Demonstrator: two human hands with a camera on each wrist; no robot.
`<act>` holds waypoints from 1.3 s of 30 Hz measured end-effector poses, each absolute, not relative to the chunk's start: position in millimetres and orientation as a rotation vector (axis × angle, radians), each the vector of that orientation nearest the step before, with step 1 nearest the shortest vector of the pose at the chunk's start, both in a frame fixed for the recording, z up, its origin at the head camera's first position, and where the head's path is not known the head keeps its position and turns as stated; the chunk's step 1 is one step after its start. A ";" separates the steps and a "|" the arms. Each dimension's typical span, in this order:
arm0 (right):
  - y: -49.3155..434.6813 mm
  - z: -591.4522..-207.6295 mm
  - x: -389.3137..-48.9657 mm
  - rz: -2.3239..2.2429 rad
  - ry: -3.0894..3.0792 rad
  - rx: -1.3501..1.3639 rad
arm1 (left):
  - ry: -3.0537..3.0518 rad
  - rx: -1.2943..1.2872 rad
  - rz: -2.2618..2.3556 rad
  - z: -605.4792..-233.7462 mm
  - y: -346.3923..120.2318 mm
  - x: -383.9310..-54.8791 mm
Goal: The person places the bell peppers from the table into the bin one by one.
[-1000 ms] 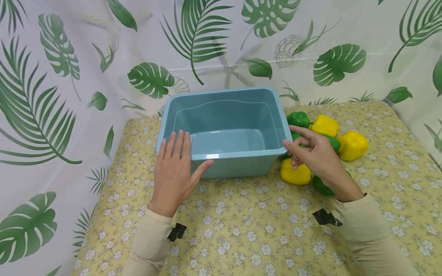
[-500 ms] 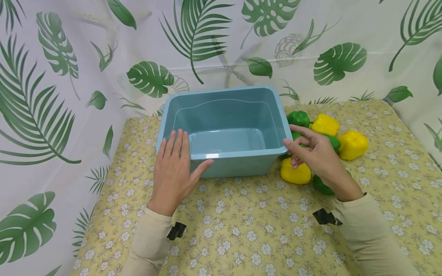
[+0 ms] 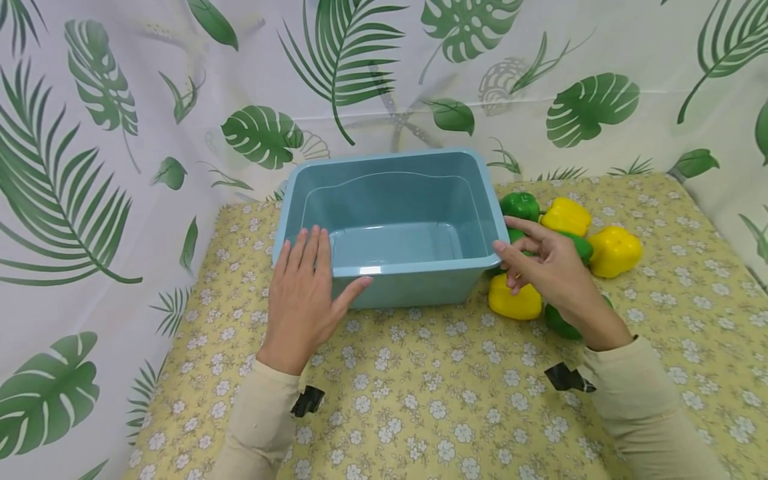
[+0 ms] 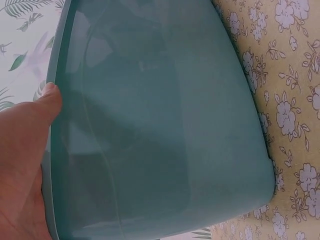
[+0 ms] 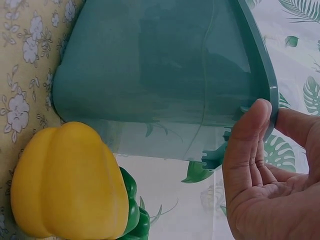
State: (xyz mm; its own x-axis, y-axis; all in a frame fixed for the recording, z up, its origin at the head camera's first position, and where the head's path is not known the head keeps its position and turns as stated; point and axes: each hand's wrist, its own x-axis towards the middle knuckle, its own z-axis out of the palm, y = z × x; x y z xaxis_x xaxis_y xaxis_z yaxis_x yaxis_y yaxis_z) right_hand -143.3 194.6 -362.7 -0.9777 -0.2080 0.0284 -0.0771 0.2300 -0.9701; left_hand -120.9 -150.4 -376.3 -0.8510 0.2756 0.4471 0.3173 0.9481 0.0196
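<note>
A blue-green plastic bin [image 3: 396, 290] stands upright on the table, its bare inner floor visible. My left hand [image 3: 300, 297] lies over its front left rim with straight fingers, the thumb spread along the front wall. At the front right corner my right hand [image 3: 549, 267] pinches the rim between thumb and bent index finger; the other fingers curl loosely below. Beside and partly under that hand lie several bell peppers: a yellow pepper [image 3: 515, 298] in front, a green pepper [image 3: 519, 207] behind, and others partly hidden. The right wrist view shows the yellow pepper [image 5: 67, 182] close to the bin.
Another yellow pepper [image 3: 615, 252] lies farthest right, with a yellow pepper [image 3: 566, 217] behind it. A floral yellow cloth [image 3: 432, 400] covers the table. White leaf-printed curtain [image 3: 384, 80] hangs behind the bin and along both sides.
</note>
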 end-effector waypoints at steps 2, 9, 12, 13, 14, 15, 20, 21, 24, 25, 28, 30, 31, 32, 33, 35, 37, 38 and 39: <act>195.1 -362.2 -143.5 -1.854 2.388 -0.283 | -2.650 -0.426 -0.129 -376.8 -150.4 -121.4; 197.9 -359.1 -144.2 -1.747 2.451 -0.297 | -2.658 -0.428 -0.126 -376.3 -150.2 -121.5; 199.9 -357.1 -144.6 -1.698 2.480 -0.304 | -2.655 -0.426 -0.128 -376.5 -150.4 -121.7; 200.8 -356.5 -144.9 -1.688 2.489 -0.304 | -2.655 -0.426 -0.129 -376.7 -150.5 -121.8; 201.8 -355.8 -145.4 -1.681 2.501 -0.304 | -2.655 -0.425 -0.128 -376.8 -150.5 -121.9; 202.9 -355.0 -145.9 -1.678 2.515 -0.302 | -2.655 -0.425 -0.127 -376.9 -150.6 -122.0; 211.3 -349.4 -147.7 -1.645 2.606 -0.295 | -2.655 -0.427 -0.119 -376.7 -150.6 -122.2; 213.0 -347.6 -147.8 -1.634 2.634 -0.296 | -2.654 -0.428 -0.119 -376.8 -150.7 -122.3; 217.6 -341.4 -147.5 -1.585 2.720 -0.290 | -2.652 -0.428 -0.117 -377.0 -150.9 -122.1; 219.2 -339.6 -147.4 -1.573 2.748 -0.291 | -2.653 -0.428 -0.117 -377.0 -151.0 -122.0; 224.4 -335.8 -148.0 -1.563 2.806 -0.289 | -2.646 -0.430 -0.117 -377.5 -151.0 -121.8; 228.2 -334.2 -149.1 -1.565 2.827 -0.284 | -2.639 -0.432 -0.116 -377.6 -150.9 -121.5; 230.2 -333.5 -149.7 -1.551 2.845 -0.277 | -2.636 -0.433 -0.118 -377.7 -150.8 -121.4; 232.3 -333.3 -150.5 -1.547 2.854 -0.271 | -2.632 -0.436 -0.119 -378.0 -150.7 -121.4; 234.2 -332.8 -151.3 -1.537 2.868 -0.258 | -2.627 -0.438 -0.120 -378.1 -150.6 -121.4; 238.3 -333.0 -152.7 -1.520 2.892 -0.235 | -2.620 -0.440 -0.121 -378.1 -150.4 -121.4; 242.6 -333.6 -154.3 -1.502 2.914 -0.209 | -2.616 -0.441 -0.122 -378.1 -150.2 -121.6; 244.8 -334.2 -154.9 -1.503 2.920 -0.204 | -2.614 -0.442 -0.121 -378.1 -150.2 -121.6; 247.1 -334.8 -155.6 -1.495 2.930 -0.190 | -2.612 -0.442 -0.119 -377.9 -150.0 -121.6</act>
State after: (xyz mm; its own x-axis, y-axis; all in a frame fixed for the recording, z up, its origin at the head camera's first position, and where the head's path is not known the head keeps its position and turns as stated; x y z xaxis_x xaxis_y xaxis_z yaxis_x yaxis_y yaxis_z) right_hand -155.6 247.1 -334.8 -0.9817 -0.0328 0.1874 -0.1710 0.5839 -0.7936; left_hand -121.6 -150.0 -377.9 -0.8301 0.2877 0.4777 0.3301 0.9439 0.0049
